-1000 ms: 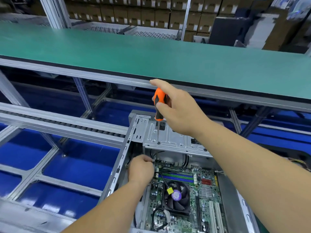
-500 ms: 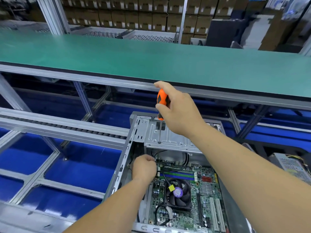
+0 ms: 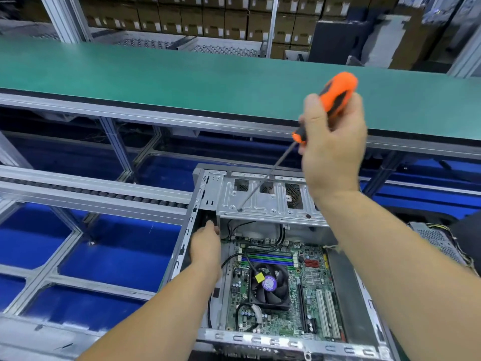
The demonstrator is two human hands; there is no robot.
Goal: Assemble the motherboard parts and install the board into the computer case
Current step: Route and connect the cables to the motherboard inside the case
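the right hand (image 3: 331, 142) grips the orange screwdriver (image 3: 330, 105) tilted, its tip on a screw hole in the drive bracket (image 3: 270, 201), probably to fasten it. the left hand (image 3: 205, 246) reaches under the bracket's corner; its grip is hidden. the motherboard (image 3: 307, 282) sits inside the computer case (image 3: 260, 340).

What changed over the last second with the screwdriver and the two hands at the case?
The right hand tilted the screwdriver from upright to a slant, handle up and to the right, and the tip slid left on the drive cage. The left hand moved from the cables to the case's left wall. The motherboard and the grip on the screwdriver stayed the same.
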